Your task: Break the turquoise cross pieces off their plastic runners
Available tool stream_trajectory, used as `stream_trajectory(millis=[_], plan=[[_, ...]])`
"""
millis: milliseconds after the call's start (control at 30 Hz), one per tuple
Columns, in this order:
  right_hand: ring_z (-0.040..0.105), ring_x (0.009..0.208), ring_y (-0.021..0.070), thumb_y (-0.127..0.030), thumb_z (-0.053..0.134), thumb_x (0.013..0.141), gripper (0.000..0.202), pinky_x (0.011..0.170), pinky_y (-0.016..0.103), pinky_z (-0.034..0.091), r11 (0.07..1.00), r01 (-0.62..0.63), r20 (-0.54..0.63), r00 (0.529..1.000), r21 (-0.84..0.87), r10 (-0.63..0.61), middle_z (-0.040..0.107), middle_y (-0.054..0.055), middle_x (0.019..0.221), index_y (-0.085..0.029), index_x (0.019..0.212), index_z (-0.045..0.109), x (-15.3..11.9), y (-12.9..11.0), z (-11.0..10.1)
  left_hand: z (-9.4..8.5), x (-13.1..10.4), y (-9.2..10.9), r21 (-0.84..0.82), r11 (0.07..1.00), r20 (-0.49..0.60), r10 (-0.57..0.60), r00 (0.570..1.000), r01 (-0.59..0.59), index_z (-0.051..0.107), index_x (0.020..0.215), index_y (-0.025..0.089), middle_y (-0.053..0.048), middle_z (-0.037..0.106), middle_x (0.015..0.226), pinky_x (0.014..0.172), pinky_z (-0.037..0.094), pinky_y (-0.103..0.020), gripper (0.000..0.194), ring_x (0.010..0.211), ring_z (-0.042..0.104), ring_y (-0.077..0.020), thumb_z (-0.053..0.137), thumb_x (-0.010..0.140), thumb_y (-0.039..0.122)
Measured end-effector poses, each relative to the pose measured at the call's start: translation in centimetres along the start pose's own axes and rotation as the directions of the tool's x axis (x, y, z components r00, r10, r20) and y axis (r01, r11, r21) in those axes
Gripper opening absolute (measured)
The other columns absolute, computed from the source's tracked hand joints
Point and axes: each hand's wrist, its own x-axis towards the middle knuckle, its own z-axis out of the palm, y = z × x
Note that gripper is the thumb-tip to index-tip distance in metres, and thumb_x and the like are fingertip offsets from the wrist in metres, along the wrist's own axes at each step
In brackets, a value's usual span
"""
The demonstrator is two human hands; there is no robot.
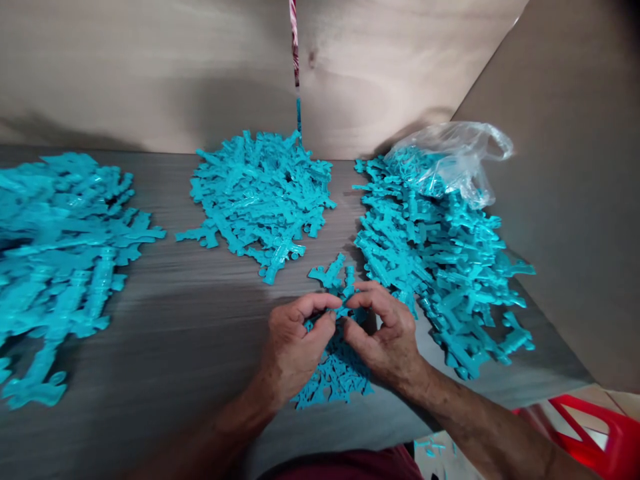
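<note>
My left hand (301, 343) and my right hand (384, 330) meet fingertip to fingertip near the front of the table. Each pinches thumb against forefinger on a small teal plastic piece, mostly hidden by the fingers. Beneath them spreads a low heap of tiny teal scraps (335, 377). Just beyond the fingertips lies a branched teal plastic piece (330, 272). To the right of my right hand is a large pile of flat teal moulded pieces (440, 260).
Another teal pile (260, 193) sits at the back centre, and a third (60, 247) at the left. A clear plastic bag (475, 160) rests on the right pile. Wooden panels (150, 73) stand behind and at right. Below the table edge is a red plastic object (595, 433).
</note>
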Motion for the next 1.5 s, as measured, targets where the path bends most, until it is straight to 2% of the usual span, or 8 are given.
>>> stream_trajectory(millis=[433, 667, 833, 900, 1000, 1100, 1300, 1500], plan=[[0.067, 0.098, 0.0213, -0.014, 0.065, 0.081, 0.014, 0.084, 0.036, 0.054, 1.000, 0.006, 0.010, 1.000, -0.012, -0.006, 0.071, 0.003, 0.086, -0.023, 0.091, 0.065, 0.1, 0.1, 0.0, -0.1, 0.7, -0.3, -0.010, 0.999, -0.016, -0.036, 0.999, 0.036, 0.077, 0.087, 0.021, 0.000, 0.075, 0.076, 0.061, 0.050, -0.023, 0.017, 0.066, 0.065, -0.0144, 0.064, 0.076, 0.019], [0.065, 0.084, 0.0182, -0.015, 0.060, 0.085, 0.011, 0.073, 0.033, 0.053, 0.995, -0.042, -0.115, 0.993, -0.088, 0.032, 0.068, 0.005, 0.097, -0.023, 0.092, 0.064, 1.3, 1.1, -1.5, -3.6, 4.2, -0.1, -0.055, 0.993, -0.266, -0.114, 0.957, 0.103, 0.076, 0.090, 0.019, 0.000, 0.073, 0.070, 0.054, 0.048, -0.021, 0.019, 0.060, 0.064, -0.0137, 0.070, 0.073, 0.024], [0.064, 0.080, 0.0168, -0.012, 0.059, 0.084, 0.013, 0.071, 0.030, 0.051, 0.993, -0.050, -0.111, 0.993, -0.109, 0.038, 0.066, 0.003, 0.090, -0.022, 0.091, 0.063, 1.3, 1.5, -1.7, -6.1, 6.6, -1.8, 0.243, 0.970, -0.354, 0.109, 0.929, -0.022, 0.073, 0.103, 0.017, -0.004, 0.075, 0.085, 0.070, 0.056, -0.030, 0.028, 0.077, 0.070, -0.0204, 0.063, 0.083, 0.033], [0.063, 0.079, 0.0164, -0.012, 0.058, 0.084, 0.014, 0.070, 0.030, 0.050, 0.992, -0.032, -0.100, 0.995, -0.121, 0.020, 0.066, 0.003, 0.090, -0.022, 0.093, 0.063, 1.3, 1.6, -1.7, -6.4, 6.9, -2.3, 0.337, 0.938, -0.348, 0.201, 0.916, -0.078, 0.073, 0.104, 0.018, -0.007, 0.073, 0.108, 0.093, 0.051, -0.037, 0.025, 0.101, 0.067, -0.0252, 0.063, 0.083, 0.028], [0.062, 0.075, 0.0156, -0.012, 0.058, 0.085, 0.015, 0.069, 0.030, 0.050, 0.990, -0.024, -0.070, 0.997, -0.139, 0.014, 0.067, 0.003, 0.091, -0.022, 0.095, 0.063, 1.3, 1.7, -1.8, -6.1, 6.7, -2.4, 0.593, 0.773, -0.253, 0.445, 0.859, -0.226, 0.072, 0.106, 0.016, -0.012, 0.065, 0.127, 0.110, 0.037, -0.043, 0.024, 0.124, 0.054, -0.0294, 0.058, 0.087, 0.023], [0.061, 0.073, 0.0148, -0.013, 0.057, 0.085, 0.014, 0.068, 0.029, 0.049, 0.988, -0.040, -0.019, 0.999, -0.147, 0.038, 0.068, 0.002, 0.088, -0.021, 0.093, 0.064, 1.4, 1.9, -2.0, -4.8, 6.1, -2.3, 0.754, 0.561, -0.050, 0.568, 0.822, -0.342, 0.071, 0.108, 0.016, -0.014, 0.067, 0.119, 0.100, 0.044, -0.045, 0.025, 0.114, 0.058, -0.0301, 0.053, 0.092, 0.021], [0.056, 0.060, 0.0122, -0.013, 0.056, 0.082, 0.011, 0.060, 0.025, 0.043, 0.985, -0.087, 0.178, 0.977, -0.149, 0.113, 0.063, -0.001, 0.069, -0.020, 0.079, 0.065, 1.3, 1.8, -2.2, -2.1, 5.7, -2.5, 0.743, 0.395, 0.300, 0.524, 0.797, -0.540, 0.069, 0.105, 0.020, -0.008, 0.071, 0.113, 0.082, 0.045, -0.039, 0.021, 0.099, 0.060, -0.0257, 0.053, 0.093, 0.017], [0.056, 0.061, 0.0133, -0.012, 0.062, 0.073, 0.010, 0.057, 0.025, 0.038, 0.980, -0.033, 0.516, 0.847, -0.194, 0.130, 0.061, -0.002, 0.065, -0.020, 0.077, 0.066, 1.7, 0.7, -3.3, -1.4, 5.8, -2.6, 0.742, 0.409, 0.372, 0.407, 0.834, -0.530, 0.065, 0.115, 0.021, -0.008, 0.068, 0.116, 0.082, 0.044, -0.038, 0.027, 0.103, 0.058, -0.0258, 0.057, 0.090, 0.015]])
